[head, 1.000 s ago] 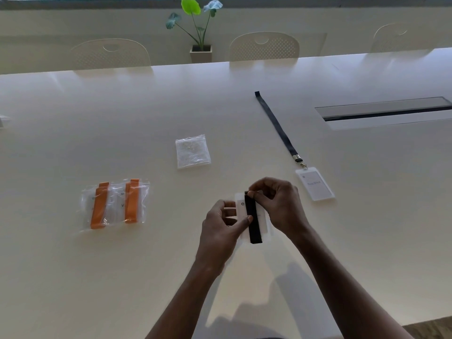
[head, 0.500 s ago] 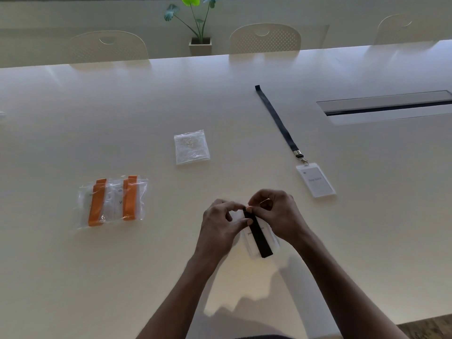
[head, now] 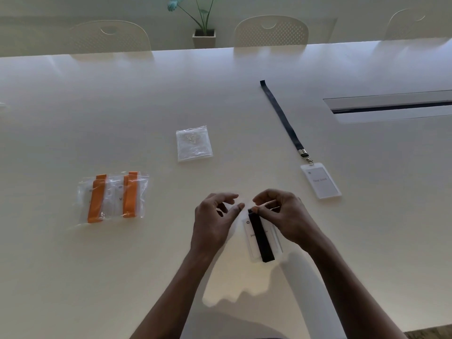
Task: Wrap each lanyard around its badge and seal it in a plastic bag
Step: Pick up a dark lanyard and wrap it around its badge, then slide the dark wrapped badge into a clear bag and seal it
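Long white table [head: 122, 106], pale perforated chairs [head: 271, 31] behind it, a potted plant [head: 203, 33] by the wall.

Office meeting room: long white table [head: 122, 106], perforated chairs [head: 271, 31], potted plant [head: 203, 28].

A second ago both hands pinched the top of the badge [head: 263, 237], the left thumb pressing the black lanyard [head: 261, 237] wound round it. Now the left hand [head: 212, 223] has let go and hangs just beside the badge with its fingers spread and nothing in them. The right hand [head: 283, 214] alone pinches the badge's top end. The badge has swung: its lower end now points toward the person's right, and it sits nearer the person.
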Motion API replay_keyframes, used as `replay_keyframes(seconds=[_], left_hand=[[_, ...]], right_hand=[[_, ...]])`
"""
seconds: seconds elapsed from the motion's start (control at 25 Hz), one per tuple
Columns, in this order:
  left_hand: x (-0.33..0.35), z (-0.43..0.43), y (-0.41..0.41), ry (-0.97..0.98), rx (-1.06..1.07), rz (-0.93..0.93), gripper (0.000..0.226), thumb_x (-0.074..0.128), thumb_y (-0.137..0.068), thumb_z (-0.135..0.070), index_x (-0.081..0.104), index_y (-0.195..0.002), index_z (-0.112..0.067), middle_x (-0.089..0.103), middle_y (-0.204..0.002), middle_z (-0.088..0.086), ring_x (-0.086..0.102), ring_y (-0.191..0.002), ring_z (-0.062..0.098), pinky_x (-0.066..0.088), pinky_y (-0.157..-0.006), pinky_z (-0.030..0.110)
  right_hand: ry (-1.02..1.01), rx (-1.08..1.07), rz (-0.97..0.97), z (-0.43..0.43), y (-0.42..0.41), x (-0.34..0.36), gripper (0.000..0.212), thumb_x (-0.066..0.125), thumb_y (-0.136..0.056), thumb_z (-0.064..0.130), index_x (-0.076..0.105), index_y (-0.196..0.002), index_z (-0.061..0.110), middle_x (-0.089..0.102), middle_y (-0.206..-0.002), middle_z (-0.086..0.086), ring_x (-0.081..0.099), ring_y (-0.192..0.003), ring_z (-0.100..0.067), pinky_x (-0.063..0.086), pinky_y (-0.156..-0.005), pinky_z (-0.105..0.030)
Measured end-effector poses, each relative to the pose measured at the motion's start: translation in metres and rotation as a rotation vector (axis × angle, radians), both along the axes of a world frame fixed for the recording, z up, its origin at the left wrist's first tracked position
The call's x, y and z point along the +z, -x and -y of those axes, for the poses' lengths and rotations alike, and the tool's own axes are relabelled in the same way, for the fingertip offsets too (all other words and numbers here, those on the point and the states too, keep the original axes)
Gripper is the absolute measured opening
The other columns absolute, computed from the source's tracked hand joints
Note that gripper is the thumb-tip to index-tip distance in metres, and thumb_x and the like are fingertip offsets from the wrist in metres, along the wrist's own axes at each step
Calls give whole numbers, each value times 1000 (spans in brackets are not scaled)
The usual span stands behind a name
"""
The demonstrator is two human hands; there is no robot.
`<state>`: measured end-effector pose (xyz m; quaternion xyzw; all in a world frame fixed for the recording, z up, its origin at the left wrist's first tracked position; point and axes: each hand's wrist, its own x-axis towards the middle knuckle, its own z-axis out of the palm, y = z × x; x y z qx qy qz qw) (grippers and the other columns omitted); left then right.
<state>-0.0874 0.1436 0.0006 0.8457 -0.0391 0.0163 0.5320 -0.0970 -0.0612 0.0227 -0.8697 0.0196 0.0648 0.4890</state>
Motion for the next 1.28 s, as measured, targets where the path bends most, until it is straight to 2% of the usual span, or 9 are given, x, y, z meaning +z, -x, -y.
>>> replay_keyframes(seconds=[0.08,0.24,0.4,0.56,0.72,0.96,1.12,1.28], left_hand=[[-5,-6,-6,-23,77,64,28,80,-92,-27,77,-119,-26,71,-112,-11,67,-96,3,59,-85,25],[-15,-19,-33,-220,143,157,36,74,-96,-20,71,-131,-13,66,-129,5,61,-121,19,48,-107,29],[-19,-31,-68,-338,177,213,43,70,-98,-15,63,-140,-8,54,-149,14,46,-141,27,37,-117,29],[-18,-42,-110,-384,230,257,47,68,-98,-11,58,-144,-4,41,-161,17,33,-153,31,31,-123,33],[-14,-49,-145,-367,268,218,45,60,-103,-11,55,-146,1,40,-163,20,30,-156,32,31,-127,40],[-11,-54,-180,-395,255,155,43,55,-106,-15,55,-147,0,43,-162,17,35,-153,29,31,-123,33],[-19,-51,-182,-461,244,140,35,54,-106,-15,64,-137,-2,47,-159,17,41,-149,29,39,-119,36],[-22,-51,-184,-472,252,141,34,53,-105,-14,65,-134,-2,51,-155,17,44,-147,29,41,-118,37]], right_hand=[[3,-12,-2,-2,-6,3,14,75,-94,36,75,-104,28,75,-100,12,70,-95,-3,56,-79,-21],[60,-8,-6,-15,-43,10,22,70,-98,35,76,-111,18,76,-103,6,70,-98,-9,58,-88,-28],[89,33,-54,-42,-93,9,25,68,-100,34,74,-116,15,74,-108,-1,69,-103,-15,58,-91,-33],[97,-45,7,-74,-142,1,31,69,-99,29,71,-123,8,73,-114,-8,69,-104,-20,59,-90,-33],[88,-106,59,-98,-185,-2,42,68,-99,27,65,-133,2,71,-123,-16,68,-112,-26,57,-100,-41],[157,-93,98,-119,-227,-8,44,69,-99,27,66,-131,-3,71,-128,-21,65,-123,-32,51,-108,-42],[157,-100,119,-126,-233,-12,39,73,-96,24,71,-125,-2,74,-121,-19,69,-116,-29,53,-104,-35],[97,-191,101,-130,-231,-13,37,76,-93,23,67,-122,3,74,-112,-15,69,-108,-29,56,-98,-41]])
